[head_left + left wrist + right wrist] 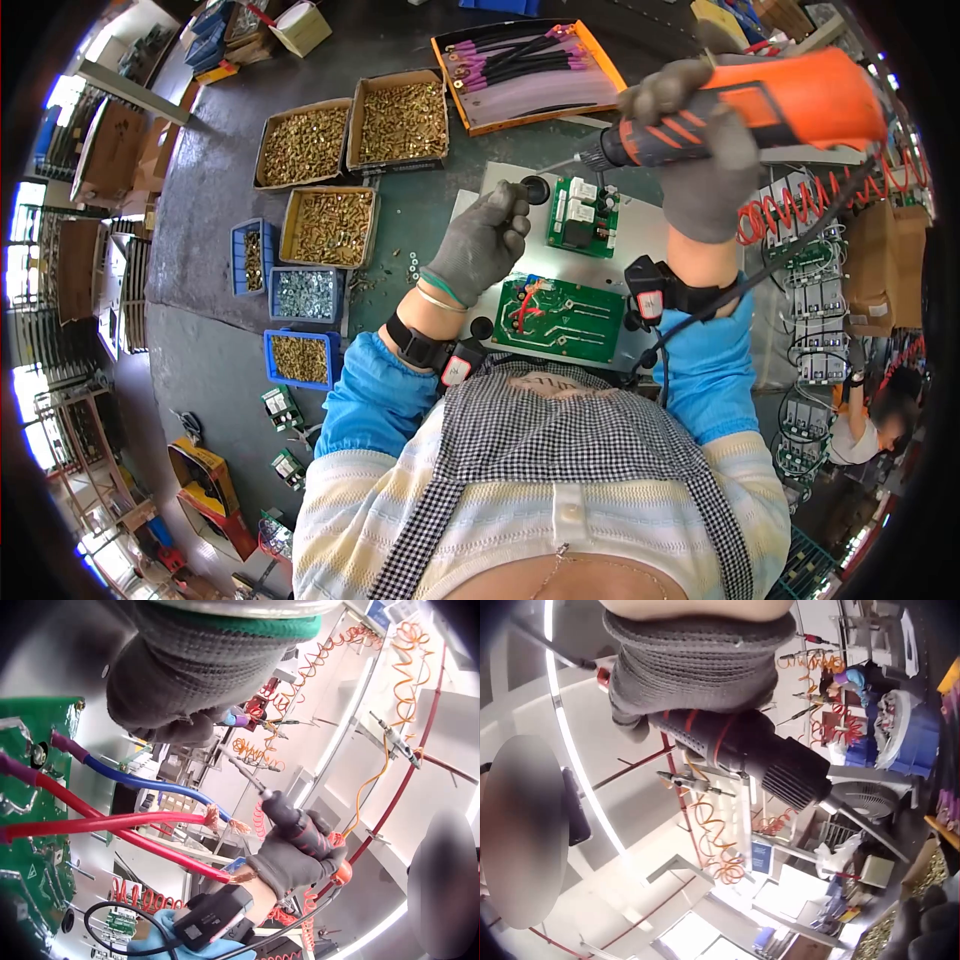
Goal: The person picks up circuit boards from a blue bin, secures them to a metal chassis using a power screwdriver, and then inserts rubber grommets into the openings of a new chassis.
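My right hand (705, 165), in a grey glove, grips an orange and black power drill (800, 100) held sideways above the bench. From its chuck (795, 772) a long thin bit (874, 836) points left toward my other hand. My gloved left hand (480, 240) has its fingers curled beside a black round piece (537, 190) on the metal plate (500, 175). In the left wrist view its fingertips are close to the bit's tip; I cannot tell what is inside them. A green circuit board (582, 235) with relays stands on the plate, and a larger board (565, 320) with red wires lies nearer.
Boxes of brass-coloured fasteners (400, 125) stand at the left, with blue bins (303, 295) of small hardware nearer me. An orange tray (480, 125) of black cables lies at the back. The drill's black cord (790, 265) runs along my right arm, near a red coiled hose (770, 220).
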A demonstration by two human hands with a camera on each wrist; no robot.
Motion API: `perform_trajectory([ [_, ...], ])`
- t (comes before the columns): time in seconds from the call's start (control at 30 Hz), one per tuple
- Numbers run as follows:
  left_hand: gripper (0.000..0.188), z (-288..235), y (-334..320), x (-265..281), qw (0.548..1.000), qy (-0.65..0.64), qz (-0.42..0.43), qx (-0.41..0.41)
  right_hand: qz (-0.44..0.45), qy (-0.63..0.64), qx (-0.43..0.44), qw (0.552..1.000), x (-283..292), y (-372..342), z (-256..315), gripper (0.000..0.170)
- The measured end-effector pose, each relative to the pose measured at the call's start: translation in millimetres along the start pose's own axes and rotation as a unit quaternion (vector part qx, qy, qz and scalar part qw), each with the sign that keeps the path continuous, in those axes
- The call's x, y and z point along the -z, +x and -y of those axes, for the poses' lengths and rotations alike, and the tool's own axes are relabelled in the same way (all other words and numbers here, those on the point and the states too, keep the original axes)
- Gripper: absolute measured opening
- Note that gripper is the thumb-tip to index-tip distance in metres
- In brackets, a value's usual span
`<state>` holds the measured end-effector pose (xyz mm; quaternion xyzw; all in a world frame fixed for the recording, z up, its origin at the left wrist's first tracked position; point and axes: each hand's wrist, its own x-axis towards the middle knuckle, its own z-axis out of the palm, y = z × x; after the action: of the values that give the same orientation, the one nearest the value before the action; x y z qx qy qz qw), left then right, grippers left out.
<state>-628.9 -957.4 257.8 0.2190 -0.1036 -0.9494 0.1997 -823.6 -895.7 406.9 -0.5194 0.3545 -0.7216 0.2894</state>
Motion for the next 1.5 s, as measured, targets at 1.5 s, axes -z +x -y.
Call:
perform_trajectory([
  [1.5, 0.04, 14, -121, 79, 0.963, -0.06, -0.101, -0.245, -0.253, -0.272, -0.02, 0.928, 6, -81, 20, 0.015],
])
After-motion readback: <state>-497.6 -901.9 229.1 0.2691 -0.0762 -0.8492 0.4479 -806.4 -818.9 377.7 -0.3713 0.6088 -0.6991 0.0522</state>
